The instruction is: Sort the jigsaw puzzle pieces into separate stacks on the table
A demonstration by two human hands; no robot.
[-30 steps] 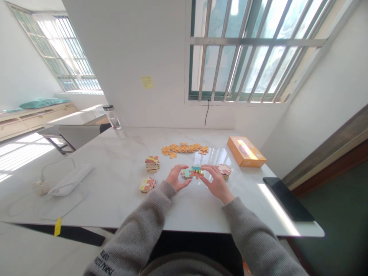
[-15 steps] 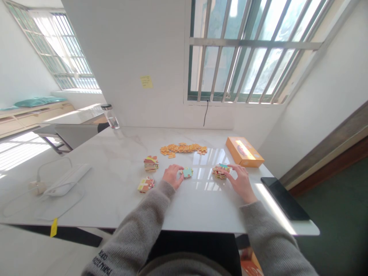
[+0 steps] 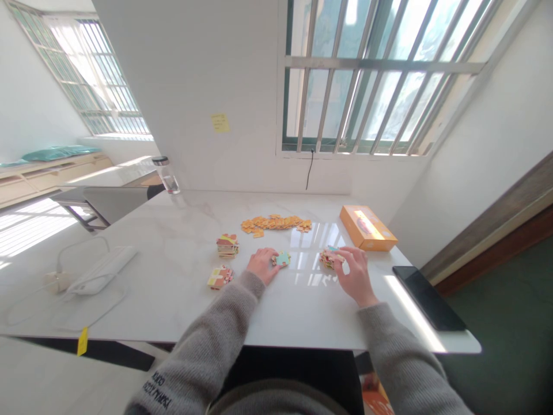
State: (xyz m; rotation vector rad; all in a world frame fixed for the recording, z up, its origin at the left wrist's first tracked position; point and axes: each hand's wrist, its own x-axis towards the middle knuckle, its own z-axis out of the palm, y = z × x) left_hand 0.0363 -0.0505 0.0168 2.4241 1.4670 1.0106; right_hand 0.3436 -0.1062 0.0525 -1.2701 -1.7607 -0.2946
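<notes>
On the white marble bench (image 3: 173,300) beneath a barred window (image 3: 375,63), a long row of loose orange jigsaw pieces (image 3: 275,224) lies ahead of both grips, a glossy orange box (image 3: 367,228) beyond the right one, and a multicoloured stack (image 3: 227,245) and flatter heap (image 3: 220,277) left of the left one. The left grip (image 3: 262,265) rests relaxed, apparently unclenched, against a small teal-topped puzzle cluster (image 3: 282,259), the only part that looks joined. The right grip (image 3: 355,275) curls over a loose multicoloured pile (image 3: 328,259); whether it grasps anything cannot be told.
</notes>
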